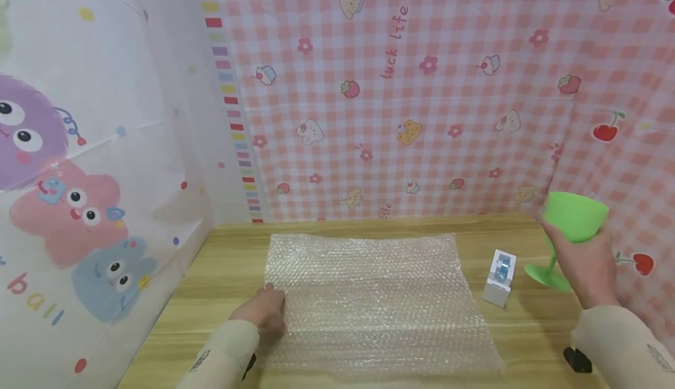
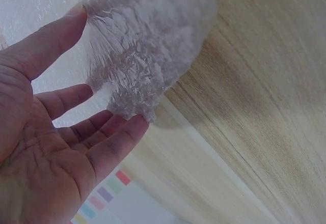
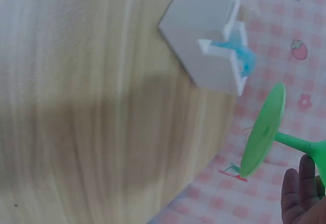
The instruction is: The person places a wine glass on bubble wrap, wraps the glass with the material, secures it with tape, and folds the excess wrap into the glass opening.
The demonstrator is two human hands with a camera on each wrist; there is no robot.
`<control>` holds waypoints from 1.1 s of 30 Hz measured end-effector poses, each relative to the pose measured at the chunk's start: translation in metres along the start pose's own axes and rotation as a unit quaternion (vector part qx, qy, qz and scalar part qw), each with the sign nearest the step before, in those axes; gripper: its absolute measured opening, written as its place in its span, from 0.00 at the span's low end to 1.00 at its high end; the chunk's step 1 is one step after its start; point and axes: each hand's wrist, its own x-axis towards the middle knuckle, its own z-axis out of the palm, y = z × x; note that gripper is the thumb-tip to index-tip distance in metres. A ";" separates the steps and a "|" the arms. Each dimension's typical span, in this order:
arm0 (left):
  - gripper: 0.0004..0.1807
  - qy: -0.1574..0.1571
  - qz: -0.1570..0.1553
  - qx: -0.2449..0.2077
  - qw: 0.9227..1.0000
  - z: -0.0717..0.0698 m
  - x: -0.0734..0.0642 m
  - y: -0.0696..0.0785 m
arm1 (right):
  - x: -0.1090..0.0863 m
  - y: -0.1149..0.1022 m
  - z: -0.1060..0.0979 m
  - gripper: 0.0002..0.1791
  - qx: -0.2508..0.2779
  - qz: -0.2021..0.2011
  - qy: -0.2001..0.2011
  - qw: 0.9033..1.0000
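A clear sheet of bubble wrap point(image 1: 369, 304) lies spread over the wooden table. At its left edge is my left hand point(image 1: 268, 309), palm side turned to the wrap. In the left wrist view the thumb and fingertips touch the wrap's edge point(image 2: 147, 56), with the fingers loosely bent and spread apart. My right hand point(image 1: 590, 269) grips a green goblet point(image 1: 576, 218) around the lower bowl, holding it tilted above the right side of the table. In the right wrist view the goblet's round foot point(image 3: 265, 132) and stem point away from the fingers.
Left of the goblet, a small white tape dispenser point(image 1: 497, 292) with a blue part stands beside the wrap. The wooden table point(image 1: 221, 283) meets a pink checked cloth point(image 1: 411, 96) behind and a cartoon-printed white cloth point(image 1: 158, 160) on the left.
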 end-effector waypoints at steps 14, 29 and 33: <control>0.23 0.006 0.003 0.002 1.000 0.000 0.000 0.002 | -0.004 -0.048 0.031 0.57 0.019 -0.038 -0.024 0.999; 0.23 0.005 0.008 -0.004 1.000 0.000 0.000 0.001 | -0.033 -0.069 0.076 0.51 -0.037 -0.023 -0.225 0.973; 0.23 0.005 0.009 -0.002 1.000 0.000 0.000 0.003 | -0.042 -0.069 0.087 0.49 -0.045 -0.002 -0.265 0.963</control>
